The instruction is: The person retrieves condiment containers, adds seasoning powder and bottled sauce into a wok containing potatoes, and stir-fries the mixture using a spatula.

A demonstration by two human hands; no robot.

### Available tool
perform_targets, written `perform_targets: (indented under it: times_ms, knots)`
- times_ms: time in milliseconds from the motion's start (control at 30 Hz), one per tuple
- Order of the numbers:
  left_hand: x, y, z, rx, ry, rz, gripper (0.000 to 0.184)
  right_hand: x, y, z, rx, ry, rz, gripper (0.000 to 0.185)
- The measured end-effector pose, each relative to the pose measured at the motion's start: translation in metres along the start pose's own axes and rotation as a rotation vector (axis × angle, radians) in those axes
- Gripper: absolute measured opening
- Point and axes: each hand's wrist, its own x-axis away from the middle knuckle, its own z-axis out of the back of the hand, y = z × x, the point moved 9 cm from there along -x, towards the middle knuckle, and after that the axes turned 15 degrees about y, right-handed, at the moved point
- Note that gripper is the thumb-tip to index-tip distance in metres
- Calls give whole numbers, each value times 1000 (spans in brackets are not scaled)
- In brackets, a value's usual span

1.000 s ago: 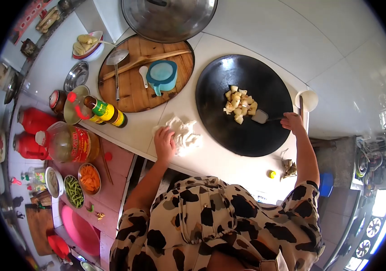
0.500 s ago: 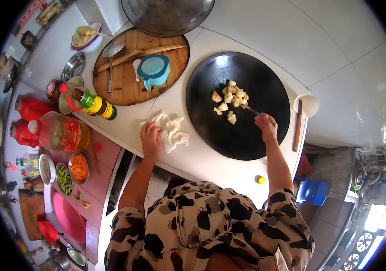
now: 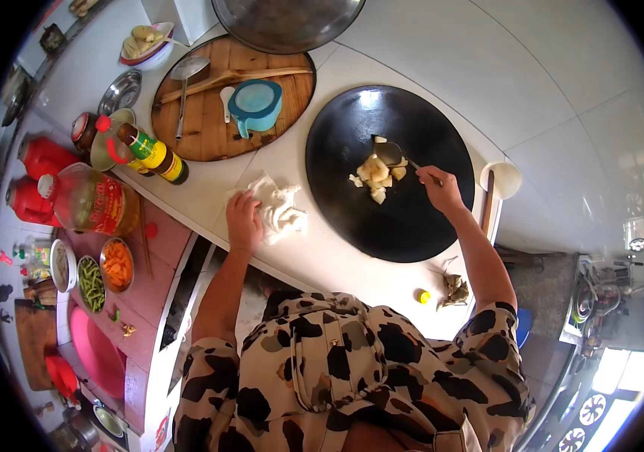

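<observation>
My right hand (image 3: 442,190) is closed round the handle of a metal spatula (image 3: 389,154). Its rounded head rests among pale potato chunks (image 3: 375,172), some lightly browned, in a big black wok (image 3: 390,233). My left hand (image 3: 245,220) lies at the left edge of a crumpled white cloth (image 3: 282,214), fingers bent onto it, on the pale counter left of the wok.
A round wooden board (image 3: 212,139) carries a blue lidded container (image 3: 256,105), a skimmer (image 3: 188,68) and a wooden stick. Sauce bottles (image 3: 157,158) and an oil jug (image 3: 99,200) stand left. Bowls of carrots (image 3: 117,264) and green vegetables (image 3: 92,285) sit lower. A yellow cap (image 3: 423,297) lies near front.
The spatula has moved up and left into the potato chunks, which are now bunched closer, and its head shows. My right hand has shifted slightly up and left. My left hand stays at the cloth.
</observation>
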Motion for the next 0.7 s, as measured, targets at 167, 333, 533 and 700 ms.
perform_targets:
  times_ms: [167,333,533,700]
  knots:
    - [0,-1,0,21,-6,4,22,5,39,15,-107,71,-151,18]
    - [1,-3,-2,23,-16,7,22,26,110,56,-159,56,-701,18]
    - [-1,-2,-2,-6,-48,22,22,90,172,23,-424,261,-1106,22]
    - [-2,-1,0,-6,-48,39,21,86,181,-86,-1049,511,-1111,31]
